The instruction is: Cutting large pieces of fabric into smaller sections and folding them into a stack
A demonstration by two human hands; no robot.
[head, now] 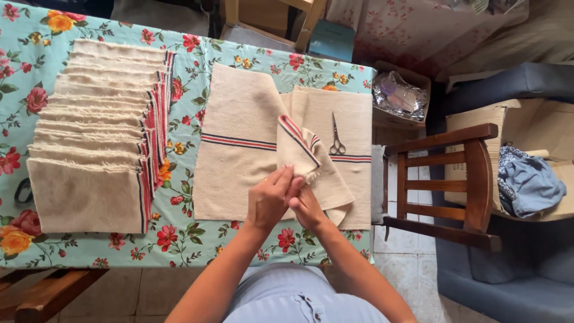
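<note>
Beige cloth with red and blue stripes [311, 157] is pinched at its frayed edge by both hands near the table's near edge, its corner folded up and over. Left hand [272, 200] is closed, fingers curled onto the fabric; right hand [308, 209], just beside and touching it, grips the same edge from below. Under it lies a flat cloth [239, 143] on the floral tablecloth [197, 239]. Scissors [336, 139] rest just beyond. A fanned stack of folded cloths [95, 137] sits left. A wooden chair [454, 185] stands right.
</note>
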